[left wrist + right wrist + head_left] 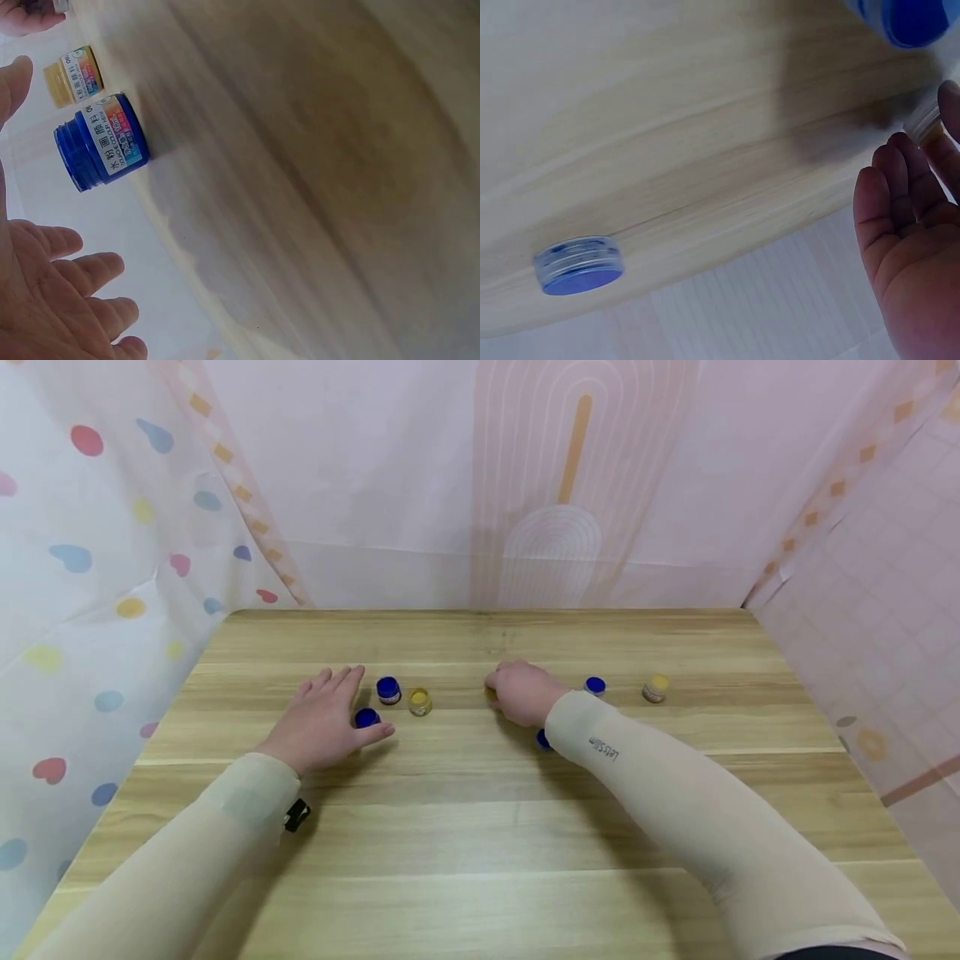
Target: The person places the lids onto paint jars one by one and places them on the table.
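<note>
My left hand [322,718] is spread flat-fingered, its thumb stretched past a blue paint jar [367,718]. Just beyond stand another blue paint jar [388,690] and a yellow paint jar [420,701]; the left wrist view shows a labelled blue jar [101,142] with a bare threaded neck. Toward the middle of the table, my right hand [525,693] pinches a small clear-rimmed lid [924,124] with yellow in it between thumb and fingers. A blue lid [543,740] lies by the right wrist, partly covered by the sleeve. Behind that forearm is another blue lid [595,686].
A small yellow-topped container [655,687] stands farther right on the wood-grain table [450,860]. Patterned cloth [375,485] hangs behind the table's back edge and along both sides. A black clip-like piece [297,816] sits at the left wrist.
</note>
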Tool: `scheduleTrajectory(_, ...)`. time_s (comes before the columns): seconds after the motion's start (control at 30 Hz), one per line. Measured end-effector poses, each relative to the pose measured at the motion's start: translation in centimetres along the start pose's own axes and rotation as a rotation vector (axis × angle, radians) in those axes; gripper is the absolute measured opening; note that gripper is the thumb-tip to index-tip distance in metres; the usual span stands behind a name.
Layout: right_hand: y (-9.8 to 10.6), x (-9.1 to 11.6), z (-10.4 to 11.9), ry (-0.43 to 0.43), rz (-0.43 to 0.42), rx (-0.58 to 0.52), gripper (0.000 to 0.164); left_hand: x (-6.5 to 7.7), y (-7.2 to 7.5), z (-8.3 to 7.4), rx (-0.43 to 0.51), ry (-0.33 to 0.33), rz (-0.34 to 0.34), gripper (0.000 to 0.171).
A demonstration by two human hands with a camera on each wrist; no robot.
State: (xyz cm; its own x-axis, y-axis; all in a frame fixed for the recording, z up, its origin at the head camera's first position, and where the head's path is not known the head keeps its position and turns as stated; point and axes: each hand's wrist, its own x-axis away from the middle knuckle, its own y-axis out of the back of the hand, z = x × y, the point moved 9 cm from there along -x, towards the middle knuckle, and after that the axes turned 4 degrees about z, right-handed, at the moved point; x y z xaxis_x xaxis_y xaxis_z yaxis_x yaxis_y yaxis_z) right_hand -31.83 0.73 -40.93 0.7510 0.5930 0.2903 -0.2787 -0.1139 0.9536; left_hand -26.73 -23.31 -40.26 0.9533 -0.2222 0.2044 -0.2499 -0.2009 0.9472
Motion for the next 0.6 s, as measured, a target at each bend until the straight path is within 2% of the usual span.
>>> scheduleTrajectory(0.27,0.3,1.2,-1.8,-0.051,-0.022,-0.064,0.030,-0.9,-0.1,-0.8,0.001,-0.019,0.000,0.109)
scheduleTrajectory(0.6,0.2,2.8,-3.5,-0.082,-0.023,-0.103,0.040,-3.3,0.2,-3.3,-0.053,-0.060,0.038,0.089)
